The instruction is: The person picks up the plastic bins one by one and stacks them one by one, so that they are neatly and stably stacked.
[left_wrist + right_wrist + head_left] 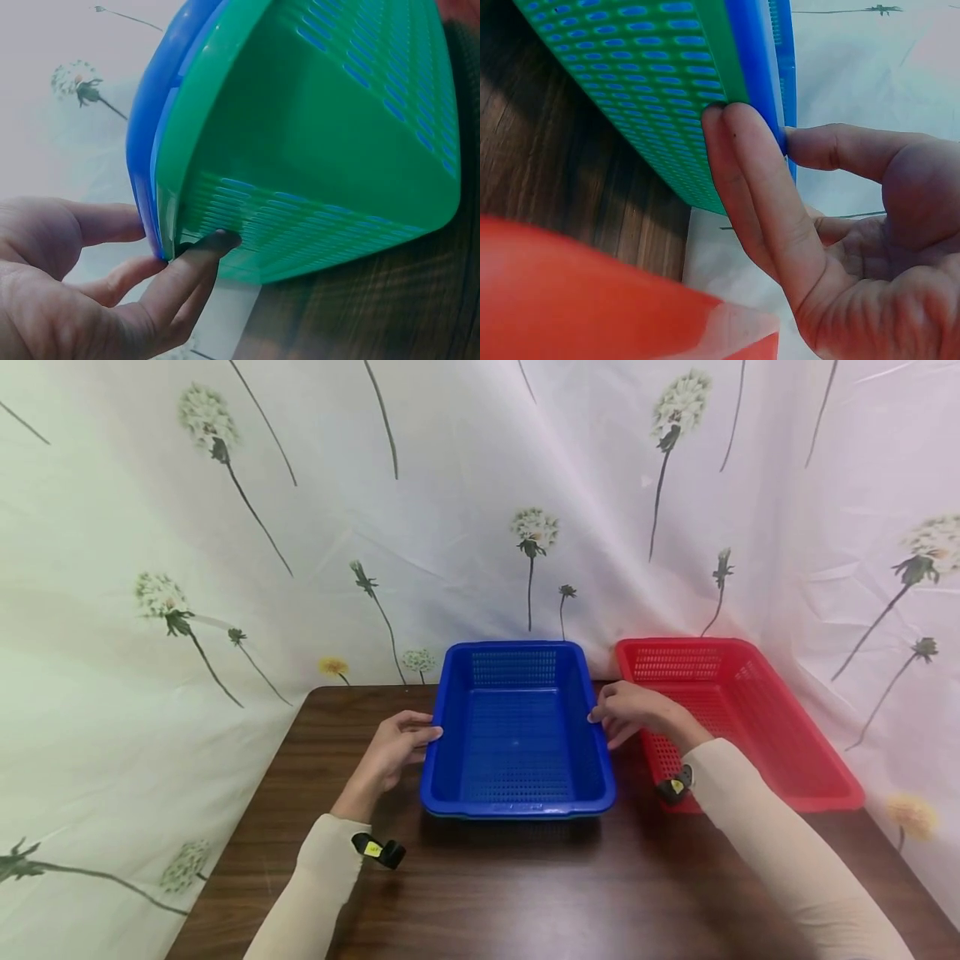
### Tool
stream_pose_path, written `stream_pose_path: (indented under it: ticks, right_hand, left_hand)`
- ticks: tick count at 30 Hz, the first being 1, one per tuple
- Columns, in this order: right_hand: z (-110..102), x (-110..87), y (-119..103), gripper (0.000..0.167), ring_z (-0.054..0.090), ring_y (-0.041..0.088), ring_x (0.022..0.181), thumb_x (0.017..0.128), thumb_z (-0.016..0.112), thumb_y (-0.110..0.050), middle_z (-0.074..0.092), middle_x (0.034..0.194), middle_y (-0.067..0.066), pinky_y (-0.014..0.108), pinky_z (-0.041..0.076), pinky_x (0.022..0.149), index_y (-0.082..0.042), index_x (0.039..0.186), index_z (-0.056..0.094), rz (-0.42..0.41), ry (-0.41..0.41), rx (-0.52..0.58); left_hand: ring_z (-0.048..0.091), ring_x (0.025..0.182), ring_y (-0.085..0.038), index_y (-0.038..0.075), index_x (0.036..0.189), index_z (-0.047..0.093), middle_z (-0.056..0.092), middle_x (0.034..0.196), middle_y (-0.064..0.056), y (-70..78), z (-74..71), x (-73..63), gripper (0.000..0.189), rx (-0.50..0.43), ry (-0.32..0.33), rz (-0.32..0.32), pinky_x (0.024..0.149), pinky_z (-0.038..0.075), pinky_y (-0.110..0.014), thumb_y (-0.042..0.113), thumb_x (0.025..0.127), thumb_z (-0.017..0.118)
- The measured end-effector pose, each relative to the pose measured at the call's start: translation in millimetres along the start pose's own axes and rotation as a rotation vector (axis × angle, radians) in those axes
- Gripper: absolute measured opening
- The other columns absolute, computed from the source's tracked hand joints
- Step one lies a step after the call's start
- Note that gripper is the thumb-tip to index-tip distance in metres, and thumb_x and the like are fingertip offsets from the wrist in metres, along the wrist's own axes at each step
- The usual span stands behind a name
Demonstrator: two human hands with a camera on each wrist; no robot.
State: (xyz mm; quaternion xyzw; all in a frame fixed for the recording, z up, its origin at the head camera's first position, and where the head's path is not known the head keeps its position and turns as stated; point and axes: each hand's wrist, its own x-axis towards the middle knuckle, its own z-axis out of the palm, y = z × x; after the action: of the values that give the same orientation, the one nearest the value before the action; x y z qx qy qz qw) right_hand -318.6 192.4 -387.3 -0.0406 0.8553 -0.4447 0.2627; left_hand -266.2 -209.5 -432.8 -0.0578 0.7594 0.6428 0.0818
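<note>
A blue plastic basket (517, 739) with a perforated base sits nested inside a green basket (300, 127) of like shape, over the middle of the table. From above, only a thin green edge shows below the blue front rim. At the left side, my left hand (393, 747) pinches the stacked rims, thumb on the blue rim and fingers under the green one. My right hand (637, 706) grips the opposite side likewise, its fingertips against the green perforated wall and its thumb at the blue rim.
A red basket (765, 735) stands on the right of the brown wooden table (487, 893), close beside my right forearm. Behind the table hangs a white cloth (465, 543) printed with dandelions, which also runs along both sides.
</note>
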Motion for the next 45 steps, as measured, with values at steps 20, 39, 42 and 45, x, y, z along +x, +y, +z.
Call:
stream_pose_path:
  ticks: [20, 39, 42, 45]
  right_hand:
    - [-13.5, -10.8, 1.2, 0.042, 0.080, 0.028, 0.089, 0.104, 0.069, -0.026, 0.074, 0.114, 0.023, 0.046, 0.066, 0.088, 0.005, 0.131, 0.061, -0.031, -0.020, -0.089]
    - [-71.8, -41.7, -9.7, 0.029, 0.074, 0.027, 0.087, 0.107, 0.065, -0.022, 0.071, 0.107, 0.020, 0.039, 0.067, 0.077, 0.004, 0.119, 0.067, -0.154, 0.120, -0.270]
    - [-83.8, -47.4, -8.6, 0.029, 0.072, 0.025, 0.085, 0.107, 0.065, -0.021, 0.072, 0.103, 0.016, 0.038, 0.066, 0.076, 0.005, 0.119, 0.067, -0.163, 0.139, -0.282]
    - [-96.9, -53.0, -6.2, 0.031, 0.073, 0.022, 0.082, 0.107, 0.064, -0.019, 0.072, 0.101, 0.015, 0.038, 0.066, 0.073, 0.008, 0.121, 0.067, -0.173, 0.160, -0.307]
  left_hand:
    - [0.069, 0.125, -0.040, -0.004, 0.150, 0.049, 0.059, 0.143, -0.028, 21.1, 1.8, 1.4, 0.055, 0.185, 0.006, 0.012, 0.109, 0.056, -0.052, 0.028, 0.108, 0.065]
    - [0.070, 0.094, -0.026, -0.002, 0.118, 0.068, 0.070, 0.109, -0.016, 101.4, 52.2, -5.4, 0.023, 0.090, -0.019, 0.231, 0.088, 0.063, -0.035, 0.018, 0.106, 0.067]
    - [0.070, 0.095, -0.029, -0.002, 0.117, 0.069, 0.071, 0.105, -0.014, 112.6, 67.1, -2.9, 0.020, 0.062, -0.030, 0.249, 0.087, 0.064, -0.034, 0.014, 0.105, 0.067]
    - [0.070, 0.090, -0.023, -0.002, 0.116, 0.069, 0.071, 0.104, -0.014, 122.5, 82.4, -0.3, 0.019, 0.031, -0.032, 0.246, 0.091, 0.064, -0.037, 0.013, 0.105, 0.068]
